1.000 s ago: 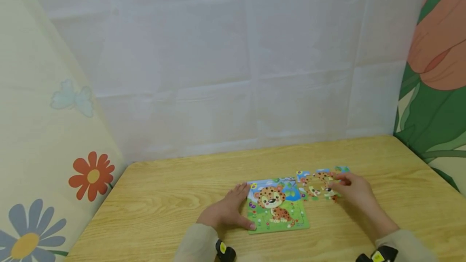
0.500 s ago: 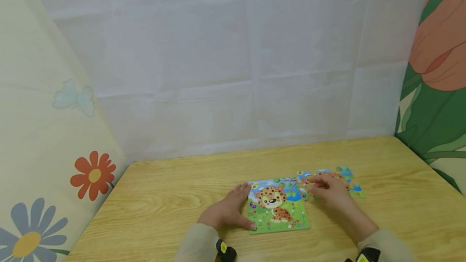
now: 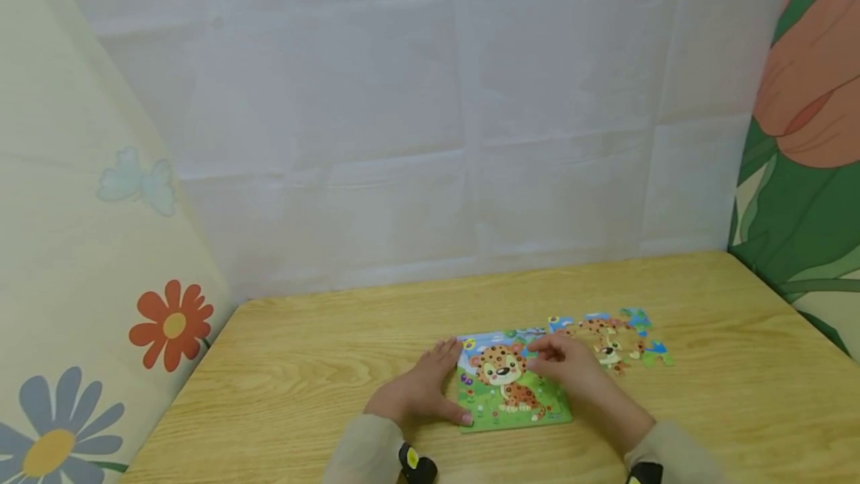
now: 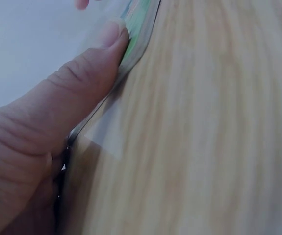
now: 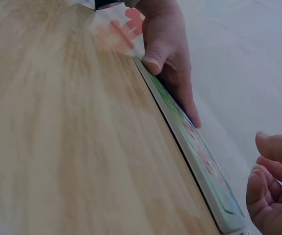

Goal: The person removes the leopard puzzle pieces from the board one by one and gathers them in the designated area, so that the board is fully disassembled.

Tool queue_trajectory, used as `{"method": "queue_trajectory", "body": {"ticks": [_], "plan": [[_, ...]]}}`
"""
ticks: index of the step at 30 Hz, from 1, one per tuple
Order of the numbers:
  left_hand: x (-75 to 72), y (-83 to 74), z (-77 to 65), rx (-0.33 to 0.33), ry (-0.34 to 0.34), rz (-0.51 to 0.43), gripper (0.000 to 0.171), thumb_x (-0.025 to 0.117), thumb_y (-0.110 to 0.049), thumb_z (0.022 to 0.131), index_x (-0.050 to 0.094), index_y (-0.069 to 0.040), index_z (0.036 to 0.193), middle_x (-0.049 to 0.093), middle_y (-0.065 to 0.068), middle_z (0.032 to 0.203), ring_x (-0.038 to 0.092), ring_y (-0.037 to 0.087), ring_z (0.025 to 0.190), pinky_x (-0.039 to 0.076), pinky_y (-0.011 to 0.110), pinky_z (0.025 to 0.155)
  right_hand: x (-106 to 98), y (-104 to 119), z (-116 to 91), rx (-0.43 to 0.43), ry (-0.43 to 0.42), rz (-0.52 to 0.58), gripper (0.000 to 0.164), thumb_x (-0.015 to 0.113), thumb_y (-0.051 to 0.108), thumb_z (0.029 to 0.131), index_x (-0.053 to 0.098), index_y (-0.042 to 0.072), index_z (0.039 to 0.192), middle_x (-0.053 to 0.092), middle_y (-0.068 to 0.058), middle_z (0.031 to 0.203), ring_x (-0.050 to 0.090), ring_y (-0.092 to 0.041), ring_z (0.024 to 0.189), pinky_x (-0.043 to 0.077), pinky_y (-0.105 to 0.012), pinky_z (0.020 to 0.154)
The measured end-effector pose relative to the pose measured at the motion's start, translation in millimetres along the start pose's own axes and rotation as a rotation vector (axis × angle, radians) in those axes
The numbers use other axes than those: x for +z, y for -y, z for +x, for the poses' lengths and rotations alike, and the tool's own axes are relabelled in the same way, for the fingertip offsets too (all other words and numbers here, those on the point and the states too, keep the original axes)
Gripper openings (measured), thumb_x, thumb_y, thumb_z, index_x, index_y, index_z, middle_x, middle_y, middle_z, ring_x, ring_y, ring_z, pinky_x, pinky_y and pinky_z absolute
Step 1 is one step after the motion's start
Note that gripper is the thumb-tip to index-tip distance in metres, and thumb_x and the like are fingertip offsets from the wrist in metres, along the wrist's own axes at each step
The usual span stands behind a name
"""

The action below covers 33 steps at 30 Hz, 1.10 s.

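Note:
A square leopard puzzle board [image 3: 500, 394] lies on the table. My left hand [image 3: 419, 387] rests at its left side, thumb on the lower left corner and the other fingers along the edge. In the left wrist view the thumb [image 4: 77, 83] lies on the board's rim. My right hand [image 3: 578, 376] is over the board's upper right part, fingertips near the leopard's ear. The right wrist view has its thumb and curled fingers [image 5: 263, 191] close together beside the board; I cannot tell whether a small piece is between them.
Loose puzzle pieces [image 3: 608, 326] with leopard, sky and grass prints lie right of the board, partly behind the right hand. The wooden table [image 3: 322, 364] ends at a white cloth backdrop [image 3: 376, 133]. Flower-print panels [image 3: 67, 245] stand on both sides.
My right hand has moved left from the loose pieces to the board's upper right part, uncovering the pieces at the far right. The left hand and the board have stayed in place.

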State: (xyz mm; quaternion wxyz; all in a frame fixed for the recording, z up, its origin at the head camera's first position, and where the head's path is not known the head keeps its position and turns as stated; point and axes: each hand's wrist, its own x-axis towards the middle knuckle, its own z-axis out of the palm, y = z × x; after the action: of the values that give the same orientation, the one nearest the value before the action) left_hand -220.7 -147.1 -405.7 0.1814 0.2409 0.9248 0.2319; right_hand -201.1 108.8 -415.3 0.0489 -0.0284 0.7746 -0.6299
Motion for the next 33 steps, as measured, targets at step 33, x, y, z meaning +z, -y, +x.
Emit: {"method": "queue_trajectory", "body": {"ticks": [33], "plan": [[-1.4,0.9,-0.1,0.02,0.009,-0.001,0.111,0.079,-0.044,0.068,0.014,-0.002,0.148,0.008,0.017,0.155,0.004,0.034,0.142,0.007,0.051,0.115,57,14,10,-0.232,0.345,-0.419,0.036,0.082,0.004,0.061,0.065,0.001,0.093,0.048,0.001,0.071,0.043,-0.013,0.067,0.037,-0.023,0.057]]}}
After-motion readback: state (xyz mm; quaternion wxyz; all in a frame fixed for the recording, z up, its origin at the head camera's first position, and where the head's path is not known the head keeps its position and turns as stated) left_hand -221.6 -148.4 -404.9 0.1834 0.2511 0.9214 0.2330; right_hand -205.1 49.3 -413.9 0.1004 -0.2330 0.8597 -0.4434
